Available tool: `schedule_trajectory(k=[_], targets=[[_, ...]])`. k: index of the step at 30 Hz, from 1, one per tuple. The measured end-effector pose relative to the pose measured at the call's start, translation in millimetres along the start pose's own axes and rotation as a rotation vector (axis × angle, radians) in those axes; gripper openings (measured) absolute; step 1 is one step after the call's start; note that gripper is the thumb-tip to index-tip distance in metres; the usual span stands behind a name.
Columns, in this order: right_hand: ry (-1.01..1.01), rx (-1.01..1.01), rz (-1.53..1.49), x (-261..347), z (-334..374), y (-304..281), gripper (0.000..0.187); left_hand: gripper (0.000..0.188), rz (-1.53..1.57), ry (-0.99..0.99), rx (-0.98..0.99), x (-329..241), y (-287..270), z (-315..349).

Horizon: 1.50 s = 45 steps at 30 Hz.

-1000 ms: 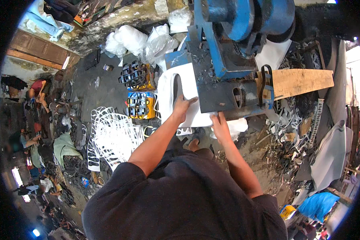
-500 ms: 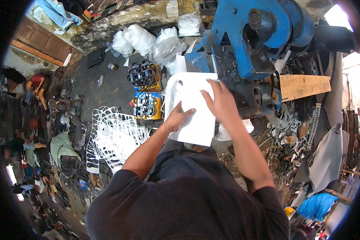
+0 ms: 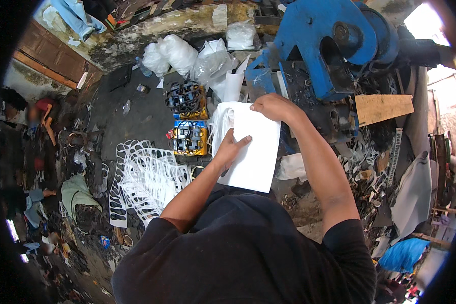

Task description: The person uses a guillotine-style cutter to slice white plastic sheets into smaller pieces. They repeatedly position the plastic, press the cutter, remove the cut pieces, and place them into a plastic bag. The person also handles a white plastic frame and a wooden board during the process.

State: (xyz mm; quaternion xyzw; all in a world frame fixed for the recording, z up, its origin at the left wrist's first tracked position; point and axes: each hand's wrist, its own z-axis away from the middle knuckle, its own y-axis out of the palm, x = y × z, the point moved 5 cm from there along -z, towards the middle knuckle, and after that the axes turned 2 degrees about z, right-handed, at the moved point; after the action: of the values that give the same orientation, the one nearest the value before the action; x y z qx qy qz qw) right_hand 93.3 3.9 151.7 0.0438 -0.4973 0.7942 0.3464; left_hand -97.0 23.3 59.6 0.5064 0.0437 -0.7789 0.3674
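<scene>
A white sheet (image 3: 256,157) lies in front of my body, with its left part curled over and more white layers showing beneath the curl. My left hand (image 3: 231,150) grips it at the left side, thumb laid over the top face and the other fingers partly hidden. At the far edge, near the upper right corner, my right hand (image 3: 274,107) is closed on the sheet with its fingers curled. Just beyond the right hand stands a large blue machine (image 3: 309,30) with a dark bed.
Left of the sheet, metal strip shapes rest on yellow boxes (image 3: 203,144). Nearby lie white cut-out lattice sheets (image 3: 147,175). White plastic bags (image 3: 177,53) line the wall. A wooden board (image 3: 385,109) juts out right, above scattered scraps. Another person (image 3: 46,109) is far left.
My right hand has gone from lying spread over the sheet to gripping its far edge. The sheet has shifted slightly right and toward me. My left hand still holds its left side.
</scene>
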Motion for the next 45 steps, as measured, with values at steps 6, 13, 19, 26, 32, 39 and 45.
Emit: schedule_trajectory(k=[6, 13, 19, 26, 32, 39, 45], targets=[[0.013, -0.76, -0.213, -10, 39, -6, 0.048, 0.074, 0.055, 0.023, -0.011, -11, -10, -11], [0.386, -0.506, -0.81, -62, 50, 135, 0.06, 0.062, 0.147, -0.081, -0.059, -20, -4, -21], [0.23, -0.426, -1.228, -63, 62, 118, 0.052, 0.047, -0.18, 0.041, 0.242, -41, -15, -14], [0.209, -0.942, -0.652, -81, 119, 53, 0.043, 0.041, -0.099, -0.109, -0.002, -2, -18, -47], [0.591, -1.386, -0.55, -314, 197, -21, 0.04, 0.038, -0.074, -0.148, -0.071, 40, -10, -90], [0.871, -0.89, 0.174, -471, 133, 17, 0.091, 0.047, -0.039, -0.174, -0.196, 58, 1, -106], [0.57, -0.888, -1.02, -447, 154, 14, 0.073, 0.044, 0.025, -0.155, -0.276, 58, -4, -96]])
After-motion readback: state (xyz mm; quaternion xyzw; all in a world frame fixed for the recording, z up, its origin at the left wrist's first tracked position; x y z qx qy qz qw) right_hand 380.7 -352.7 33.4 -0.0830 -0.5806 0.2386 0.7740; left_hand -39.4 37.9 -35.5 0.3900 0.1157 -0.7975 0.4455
